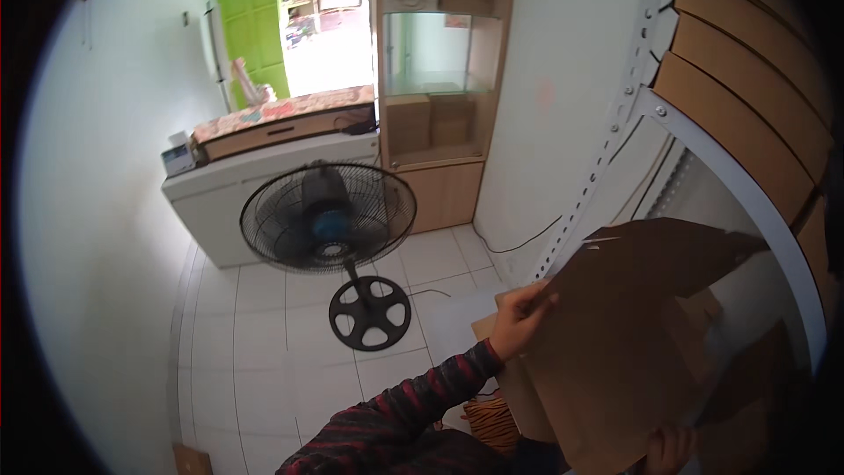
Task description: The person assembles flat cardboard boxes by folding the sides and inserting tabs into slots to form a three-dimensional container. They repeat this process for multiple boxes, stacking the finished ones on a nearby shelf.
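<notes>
A large brown cardboard sheet (607, 334) with flaps, perhaps an unfolded box, stands tilted at the lower right. My left hand (520, 318) grips its left edge, thumb over the board. At its lower edge my right hand (672, 450) has its fingers curled over the cardboard; the rest of that hand is in shadow and cut off by the frame. Behind my left wrist, another piece of cardboard (523, 391) shows beside the sheet. Below it lies a coil of orange cord (492, 425), partly covered by my sleeve.
A black standing fan (330, 220) stands on the tiled floor ahead. Behind it are a white counter (207, 211) and a wooden cabinet (440, 198). At right, a perforated metal rack (607, 136) carries stacked brown boxes (738, 92). A cable (519, 249) runs along the wall.
</notes>
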Motion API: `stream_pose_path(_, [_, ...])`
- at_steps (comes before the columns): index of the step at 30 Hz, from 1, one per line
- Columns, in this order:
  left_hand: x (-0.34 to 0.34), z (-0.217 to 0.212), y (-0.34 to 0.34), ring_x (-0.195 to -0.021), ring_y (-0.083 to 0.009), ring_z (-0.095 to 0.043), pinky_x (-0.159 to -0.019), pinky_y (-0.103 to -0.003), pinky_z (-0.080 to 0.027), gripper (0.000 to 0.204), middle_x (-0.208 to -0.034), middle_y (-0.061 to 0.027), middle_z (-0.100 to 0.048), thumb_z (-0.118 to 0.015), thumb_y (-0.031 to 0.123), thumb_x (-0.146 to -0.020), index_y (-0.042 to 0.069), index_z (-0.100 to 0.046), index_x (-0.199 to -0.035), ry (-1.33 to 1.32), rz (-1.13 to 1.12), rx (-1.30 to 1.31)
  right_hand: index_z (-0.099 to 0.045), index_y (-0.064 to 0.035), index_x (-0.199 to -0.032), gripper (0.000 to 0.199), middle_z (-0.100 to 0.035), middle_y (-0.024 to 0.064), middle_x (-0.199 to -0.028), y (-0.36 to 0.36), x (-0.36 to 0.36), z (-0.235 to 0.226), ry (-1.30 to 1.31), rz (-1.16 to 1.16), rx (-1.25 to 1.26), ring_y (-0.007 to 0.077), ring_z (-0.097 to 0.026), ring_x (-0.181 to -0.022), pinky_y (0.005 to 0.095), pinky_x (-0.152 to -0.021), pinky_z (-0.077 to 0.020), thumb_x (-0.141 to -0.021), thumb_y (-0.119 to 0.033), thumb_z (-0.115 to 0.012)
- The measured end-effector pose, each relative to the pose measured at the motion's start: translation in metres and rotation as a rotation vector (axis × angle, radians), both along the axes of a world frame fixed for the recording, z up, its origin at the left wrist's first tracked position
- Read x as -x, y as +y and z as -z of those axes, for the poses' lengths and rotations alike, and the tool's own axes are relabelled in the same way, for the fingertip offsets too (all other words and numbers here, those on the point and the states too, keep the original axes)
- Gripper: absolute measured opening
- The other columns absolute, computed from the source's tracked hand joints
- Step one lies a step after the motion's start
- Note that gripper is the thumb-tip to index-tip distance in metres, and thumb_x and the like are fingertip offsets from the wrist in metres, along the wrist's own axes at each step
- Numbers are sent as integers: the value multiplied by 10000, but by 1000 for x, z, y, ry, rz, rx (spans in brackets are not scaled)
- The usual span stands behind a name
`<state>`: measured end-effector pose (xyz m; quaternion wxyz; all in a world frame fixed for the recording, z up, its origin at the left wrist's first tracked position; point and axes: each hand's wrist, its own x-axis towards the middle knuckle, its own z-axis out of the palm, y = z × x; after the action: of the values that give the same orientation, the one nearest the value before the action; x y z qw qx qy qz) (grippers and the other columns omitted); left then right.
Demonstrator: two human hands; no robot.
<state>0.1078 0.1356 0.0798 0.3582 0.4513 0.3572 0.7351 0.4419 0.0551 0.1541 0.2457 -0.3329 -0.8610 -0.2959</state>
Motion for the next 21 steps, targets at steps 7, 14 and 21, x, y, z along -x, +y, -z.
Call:
stream_pose_path(7, [-8,5,-15,-938,-119,-599,-802,-273,-492,231,-1056,-65,-639,-631,90,-913,-42,-622,-1102,163,-189,125,-651,-26,-864,138,-629,148,-1021,58,-54,37,-88,33,145,329,-586,-896,487,-813,-473,-821,-156,-665])
stream_pose_path(14, [-61,-41,-48,-1119,-274,-559,-985,-402,-420,617,-1217,-175,-546,-750,144,-774,-22,-444,-1284,690,-681,-337,-621,11,-881,295,-573,215,-1144,66,-66,45,54,45,371,406,-515,-1088,482,-925,-423,-596,-48,-662])
stream_pose_path(21, [-128,-25,-64,-1073,-315,-580,-948,-467,-440,383,-1107,-185,-590,-704,180,-745,-6,-592,-1061,1160,446,-317,-663,-25,-907,365,-552,190,-1223,11,-22,13,167,-114,559,415,-476,-1185,491,-970,-410,-554,-88,-733])
